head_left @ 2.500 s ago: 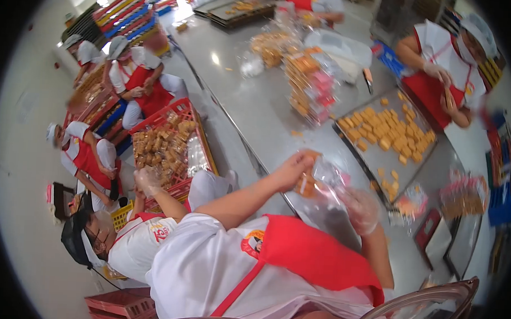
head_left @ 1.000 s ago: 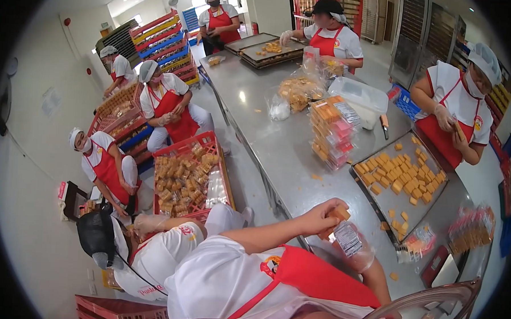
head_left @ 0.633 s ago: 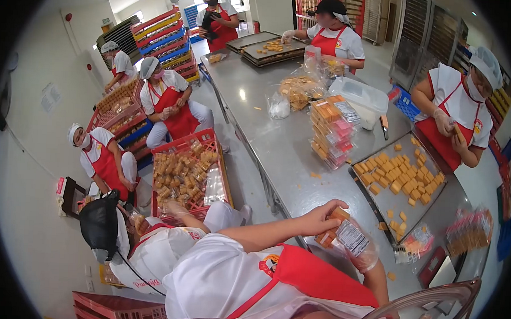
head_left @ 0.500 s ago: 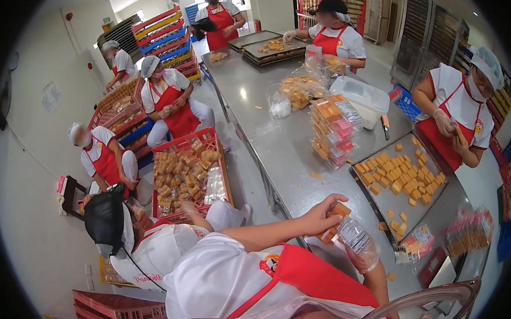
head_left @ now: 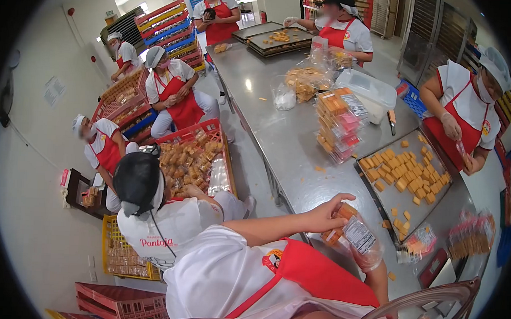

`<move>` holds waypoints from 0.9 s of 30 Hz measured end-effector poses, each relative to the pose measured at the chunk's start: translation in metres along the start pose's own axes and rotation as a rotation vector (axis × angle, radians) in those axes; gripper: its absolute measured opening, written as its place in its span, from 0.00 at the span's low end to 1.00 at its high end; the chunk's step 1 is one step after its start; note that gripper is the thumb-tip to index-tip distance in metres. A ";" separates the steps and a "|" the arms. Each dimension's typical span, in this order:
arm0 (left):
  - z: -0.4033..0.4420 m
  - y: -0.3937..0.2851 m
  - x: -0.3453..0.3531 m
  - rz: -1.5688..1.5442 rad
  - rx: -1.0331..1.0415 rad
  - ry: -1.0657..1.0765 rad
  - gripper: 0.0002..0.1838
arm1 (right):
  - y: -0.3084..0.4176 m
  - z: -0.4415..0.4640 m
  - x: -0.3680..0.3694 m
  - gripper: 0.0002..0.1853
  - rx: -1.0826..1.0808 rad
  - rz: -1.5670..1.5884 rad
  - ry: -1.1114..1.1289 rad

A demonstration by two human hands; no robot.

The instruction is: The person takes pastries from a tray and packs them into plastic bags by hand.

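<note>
A long metal table (head_left: 268, 140) runs away from the wearer, with two stacked dark trays (head_left: 280, 42) at its far end. To the left, on the far side of a co-worker in a black cap (head_left: 172, 227), stands a red crate (head_left: 230, 164) heaped with wrapped biscuits (head_left: 189, 165). Nearer on the table, to the right, lies a dark-rimmed tray (head_left: 386, 200) bearing many golden blocks (head_left: 406, 172), most of them massed in its middle and a few by its near corner. Another co-worker (head_left: 459, 125) stands beyond that tray.

Between the tray and the far end are a clear plastic box (head_left: 368, 91), a clear bag of biscuits (head_left: 309, 81) and a tall stack of filled packs (head_left: 334, 120). At the right a fanned bundle of packaging (head_left: 470, 234) lies near a pink-printed bag (head_left: 418, 243), which sits just beside the tray's near corner.

The bare left hand (head_left: 325, 215) and the gloved right hand (head_left: 370, 256) share one clear pack (head_left: 359, 233) at the table's near edge, in front of the red apron (head_left: 318, 282). The left grip is closed on the biscuit end; the right cradles the labelled end, fingers partly hidden.

An orange-handled knife (head_left: 392, 121) lies near the box, and small crumbs (head_left: 320, 169) dot the metal.
</note>
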State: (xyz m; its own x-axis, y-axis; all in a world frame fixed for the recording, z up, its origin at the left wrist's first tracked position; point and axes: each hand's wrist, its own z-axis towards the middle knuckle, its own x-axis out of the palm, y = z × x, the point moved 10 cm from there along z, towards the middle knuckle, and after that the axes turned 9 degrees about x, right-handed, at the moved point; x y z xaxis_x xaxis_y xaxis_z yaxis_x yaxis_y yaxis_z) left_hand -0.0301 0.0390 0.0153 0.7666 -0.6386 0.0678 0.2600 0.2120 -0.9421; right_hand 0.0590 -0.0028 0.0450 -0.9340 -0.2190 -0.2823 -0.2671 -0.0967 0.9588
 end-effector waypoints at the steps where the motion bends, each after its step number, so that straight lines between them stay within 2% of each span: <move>1: -0.001 0.004 -0.002 -0.112 -0.006 -0.042 0.29 | 0.002 0.000 -0.001 0.20 -0.040 -0.078 -0.017; 4: 0.000 -0.005 -0.007 -0.333 -0.085 -0.160 0.31 | 0.011 0.006 0.005 0.21 0.033 -0.133 0.101; 7: 0.001 0.001 -0.008 -0.282 -0.073 -0.131 0.32 | 0.013 0.001 0.001 0.23 -0.085 -0.254 0.048; 9: -0.001 0.007 -0.003 -0.287 -0.124 -0.093 0.32 | 0.007 0.000 -0.002 0.22 -0.033 -0.224 0.033; 11: 0.000 0.008 0.000 -0.141 -0.092 -0.010 0.32 | 0.003 0.000 -0.004 0.21 -0.013 -0.297 0.049; 13: 0.001 0.009 0.002 0.153 0.024 0.116 0.32 | 0.004 -0.003 -0.005 0.20 -0.026 -0.475 0.097; 16: -0.004 0.013 0.009 -0.029 0.009 0.144 0.34 | 0.002 -0.002 -0.009 0.18 0.119 -0.251 0.088; 19: -0.007 0.014 0.004 -0.222 -0.188 0.011 0.35 | 0.015 0.001 -0.005 0.16 0.089 -0.207 0.072; 22: -0.005 0.017 -0.004 -0.369 -0.226 -0.105 0.34 | 0.009 0.001 -0.002 0.15 0.165 -0.249 0.097; 25: -0.003 0.021 0.000 -0.251 -0.072 -0.027 0.35 | -0.006 -0.002 0.003 0.13 -0.035 -0.346 0.119; 27: -0.003 0.020 0.000 -0.076 -0.050 0.036 0.38 | -0.005 -0.004 0.004 0.13 -0.064 -0.394 0.105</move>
State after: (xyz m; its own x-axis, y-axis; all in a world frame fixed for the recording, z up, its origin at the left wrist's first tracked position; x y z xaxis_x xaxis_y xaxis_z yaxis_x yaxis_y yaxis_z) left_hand -0.0268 0.0407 -0.0047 0.7242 -0.6774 0.1290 0.2863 0.1251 -0.9499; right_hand 0.0574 -0.0071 0.0388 -0.7328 -0.2511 -0.6325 -0.5812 -0.2526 0.7736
